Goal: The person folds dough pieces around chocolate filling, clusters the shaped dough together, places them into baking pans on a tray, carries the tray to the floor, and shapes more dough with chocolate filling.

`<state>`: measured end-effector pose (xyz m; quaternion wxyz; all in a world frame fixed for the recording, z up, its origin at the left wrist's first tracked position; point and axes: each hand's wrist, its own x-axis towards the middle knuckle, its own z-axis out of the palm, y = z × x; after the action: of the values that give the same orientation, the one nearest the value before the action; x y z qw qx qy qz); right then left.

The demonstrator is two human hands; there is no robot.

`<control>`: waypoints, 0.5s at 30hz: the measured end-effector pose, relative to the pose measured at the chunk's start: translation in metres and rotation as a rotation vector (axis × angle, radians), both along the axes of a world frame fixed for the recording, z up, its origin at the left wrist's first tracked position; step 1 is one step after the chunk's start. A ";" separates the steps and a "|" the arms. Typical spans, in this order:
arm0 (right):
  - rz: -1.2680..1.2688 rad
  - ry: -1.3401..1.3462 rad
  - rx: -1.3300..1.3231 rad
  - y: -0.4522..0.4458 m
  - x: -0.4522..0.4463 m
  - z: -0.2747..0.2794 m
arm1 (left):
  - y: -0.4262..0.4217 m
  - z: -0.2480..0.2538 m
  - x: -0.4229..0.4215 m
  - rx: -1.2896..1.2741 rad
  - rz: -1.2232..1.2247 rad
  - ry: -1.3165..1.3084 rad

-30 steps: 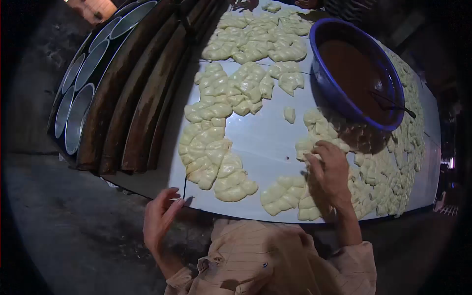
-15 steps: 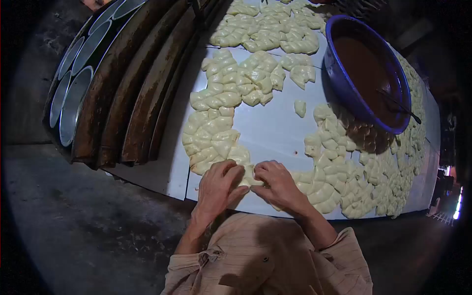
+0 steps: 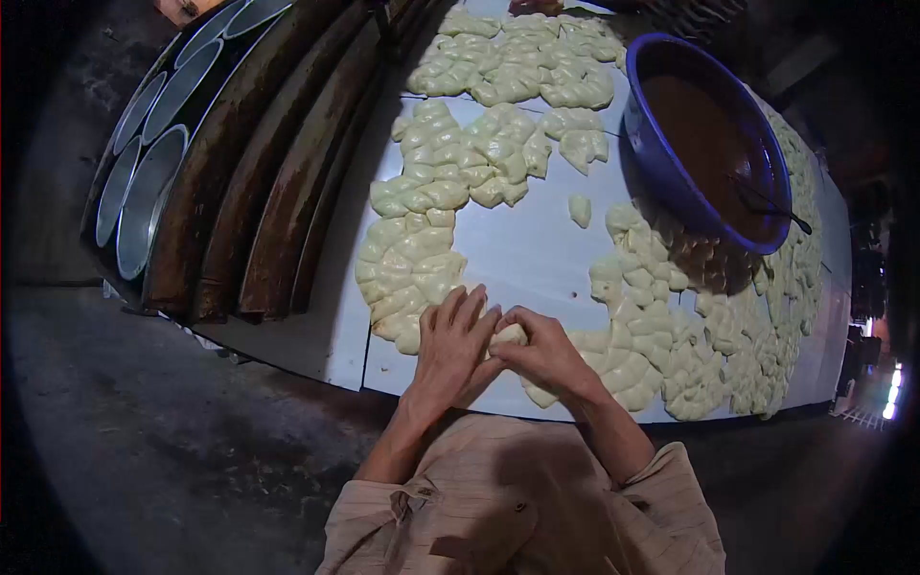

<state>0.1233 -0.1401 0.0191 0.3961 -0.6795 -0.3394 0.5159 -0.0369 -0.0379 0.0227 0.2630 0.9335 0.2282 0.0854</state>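
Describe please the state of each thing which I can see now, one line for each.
Left hand: fingers extended, beside held dough
Right hand: fingers closed on held dough
Held dough: partly hidden by fingers
Table dough: glossy, in spread clusters
Basin: uncovered, brown liquid inside
Spoon: leaning on basin rim, lower end in liquid
Tins: open, packed together

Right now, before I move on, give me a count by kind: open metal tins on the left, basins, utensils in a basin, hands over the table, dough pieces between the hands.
Open metal tins, visible: 6
Blue basin: 1
Utensil in the basin: 1
Hands: 2 (left hand, right hand)
Dough piece between the hands: 1
Total: 11
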 end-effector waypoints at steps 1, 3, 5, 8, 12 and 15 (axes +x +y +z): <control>-0.011 -0.019 -0.033 0.000 0.001 0.007 | 0.001 -0.003 0.001 0.000 -0.025 0.005; -0.075 -0.043 -0.044 -0.003 0.000 0.008 | -0.001 -0.013 0.000 0.043 -0.029 -0.047; -0.061 -0.108 0.084 -0.003 -0.003 0.015 | -0.003 -0.017 -0.001 0.078 -0.037 -0.072; -0.032 -0.035 0.045 -0.006 0.000 0.010 | -0.005 -0.018 0.000 0.122 -0.049 -0.074; -0.209 0.556 -0.021 -0.014 0.012 0.021 | -0.005 -0.023 -0.005 0.131 -0.075 -0.094; -0.346 0.686 0.188 -0.030 0.035 0.035 | -0.010 -0.023 -0.006 0.145 -0.035 -0.073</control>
<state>0.1580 -0.1705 0.0541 0.6281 -0.4755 -0.1136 0.6054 -0.0425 -0.0474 -0.0003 0.2043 0.9503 0.1952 0.1311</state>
